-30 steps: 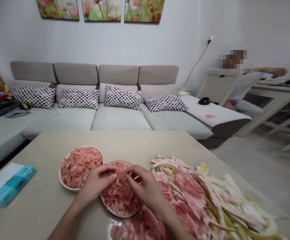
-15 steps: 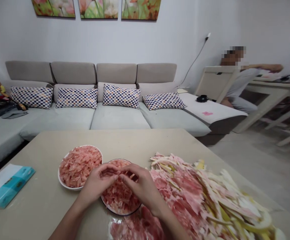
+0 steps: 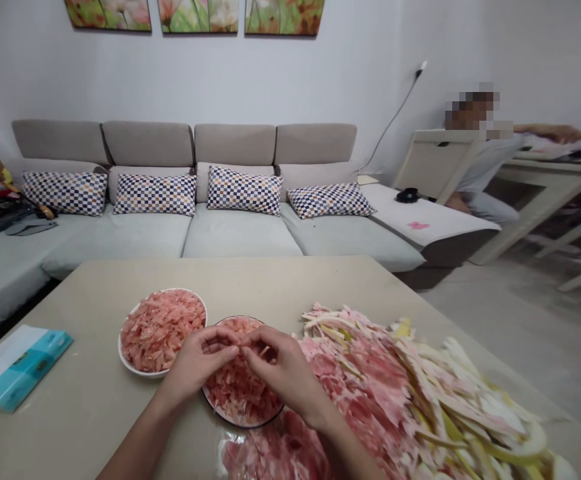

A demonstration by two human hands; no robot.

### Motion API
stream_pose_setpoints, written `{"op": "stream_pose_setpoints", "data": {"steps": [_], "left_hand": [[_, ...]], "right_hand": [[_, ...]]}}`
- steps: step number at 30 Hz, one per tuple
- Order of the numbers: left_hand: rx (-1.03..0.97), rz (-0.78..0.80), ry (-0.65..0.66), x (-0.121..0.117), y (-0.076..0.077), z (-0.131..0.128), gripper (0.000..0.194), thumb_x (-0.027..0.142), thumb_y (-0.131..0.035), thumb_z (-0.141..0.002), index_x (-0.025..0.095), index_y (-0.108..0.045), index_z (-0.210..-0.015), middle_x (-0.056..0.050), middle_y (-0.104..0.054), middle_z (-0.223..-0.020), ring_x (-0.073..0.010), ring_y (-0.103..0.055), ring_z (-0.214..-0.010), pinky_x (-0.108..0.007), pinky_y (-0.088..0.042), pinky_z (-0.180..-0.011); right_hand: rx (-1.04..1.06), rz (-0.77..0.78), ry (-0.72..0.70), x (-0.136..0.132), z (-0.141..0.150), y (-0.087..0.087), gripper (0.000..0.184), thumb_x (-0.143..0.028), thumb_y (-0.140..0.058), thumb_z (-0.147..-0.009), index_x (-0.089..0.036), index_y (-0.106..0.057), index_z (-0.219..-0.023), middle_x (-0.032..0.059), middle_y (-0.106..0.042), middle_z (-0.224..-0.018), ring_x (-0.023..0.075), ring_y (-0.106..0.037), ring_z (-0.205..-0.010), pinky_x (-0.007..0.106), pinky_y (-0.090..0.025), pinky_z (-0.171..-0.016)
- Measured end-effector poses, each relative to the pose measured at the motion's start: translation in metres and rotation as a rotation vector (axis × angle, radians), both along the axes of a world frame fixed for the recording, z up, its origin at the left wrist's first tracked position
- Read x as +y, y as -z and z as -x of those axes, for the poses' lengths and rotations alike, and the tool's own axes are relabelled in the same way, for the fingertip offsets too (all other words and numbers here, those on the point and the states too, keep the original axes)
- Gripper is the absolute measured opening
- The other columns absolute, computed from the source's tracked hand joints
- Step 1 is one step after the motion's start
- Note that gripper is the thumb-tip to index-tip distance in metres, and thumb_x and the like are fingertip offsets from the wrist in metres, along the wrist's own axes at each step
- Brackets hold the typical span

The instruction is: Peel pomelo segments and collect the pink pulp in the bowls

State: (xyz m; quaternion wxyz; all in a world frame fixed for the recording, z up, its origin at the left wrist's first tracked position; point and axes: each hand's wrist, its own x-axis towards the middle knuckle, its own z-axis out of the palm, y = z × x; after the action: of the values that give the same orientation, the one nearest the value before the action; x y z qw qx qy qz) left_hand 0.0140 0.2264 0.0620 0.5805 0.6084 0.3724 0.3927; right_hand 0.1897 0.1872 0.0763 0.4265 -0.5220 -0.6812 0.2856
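Over a dark-rimmed plate heaped with loose pink pomelo flesh, my two hands meet at the fingertips. My left hand is closed in a pinch, thumb against fingers. My right hand pinches from the other side, its fingers curled. Between the fingertips is a tiny reddish bit that looks like pomelo flesh, mostly hidden by the fingers. Left of the hands stands a white plate piled with more pomelo flesh. Pink membrane skins lie beside and below my right hand.
Thick white and yellow pomelo peel strips spread over the right of the table. A blue tissue pack lies at the left. Beyond stands a grey sofa with checkered cushions. A person sits at a desk, far right.
My hands stay in nearly the same place, the fingertips drawn slightly closer together. The view has shifted a little. The seated person's arm has moved slightly right.
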Motion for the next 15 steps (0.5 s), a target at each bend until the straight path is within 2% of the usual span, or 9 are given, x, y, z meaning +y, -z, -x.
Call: {"op": "stream_pose_setpoints", "data": {"steps": [5,9,12,15], "left_hand": [[-0.020,-0.003,-0.064,-0.0006,-0.0018,-0.0016,0.014,0.027,-0.071,-0.075,0.017,-0.066,-0.084,-0.003,-0.067,-0.086,-0.0165,-0.063,-0.083,-0.025,-0.049,-0.078],[-0.099,0.055,-0.113,-0.0019,-0.0006,-0.0031,0.017,0.028,-0.073,-0.073,0.017,-0.067,-0.085,-0.002,-0.067,-0.086,-0.0152,-0.062,-0.082,-0.023,-0.049,-0.077],[-0.183,0.117,-0.168,-0.0034,-0.0009,-0.0026,0.019,0.030,-0.073,-0.074,0.017,-0.067,-0.087,-0.003,-0.066,-0.086,-0.0148,-0.061,-0.081,-0.023,-0.049,-0.075],[-0.188,0.138,-0.152,-0.0038,-0.0017,-0.0014,0.021,0.032,-0.073,-0.074,0.017,-0.068,-0.088,-0.004,-0.066,-0.088,-0.0159,-0.061,-0.083,-0.024,-0.050,-0.075]], "right_hand": [[-0.030,-0.009,0.034,0.0008,0.0014,0.0029,0.011,-0.013,-0.057,-0.078,-0.017,-0.067,-0.077,0.0011,-0.066,-0.071,0.0141,-0.059,-0.066,0.023,-0.043,-0.061],[-0.050,-0.027,0.038,0.0022,0.0014,0.0044,0.013,-0.010,-0.055,-0.076,-0.017,-0.065,-0.075,0.0001,-0.065,-0.069,0.0134,-0.058,-0.064,0.023,-0.043,-0.060],[-0.077,-0.042,0.051,0.0028,-0.0008,0.0058,0.014,-0.009,-0.055,-0.077,-0.017,-0.065,-0.076,0.0013,-0.066,-0.073,0.0145,-0.060,-0.068,0.024,-0.045,-0.064],[-0.083,-0.052,-0.005,0.0020,-0.0065,0.0049,0.022,-0.008,-0.054,-0.080,-0.020,-0.070,-0.089,0.0034,-0.070,-0.089,0.0158,-0.063,-0.080,0.026,-0.048,-0.073]]}}
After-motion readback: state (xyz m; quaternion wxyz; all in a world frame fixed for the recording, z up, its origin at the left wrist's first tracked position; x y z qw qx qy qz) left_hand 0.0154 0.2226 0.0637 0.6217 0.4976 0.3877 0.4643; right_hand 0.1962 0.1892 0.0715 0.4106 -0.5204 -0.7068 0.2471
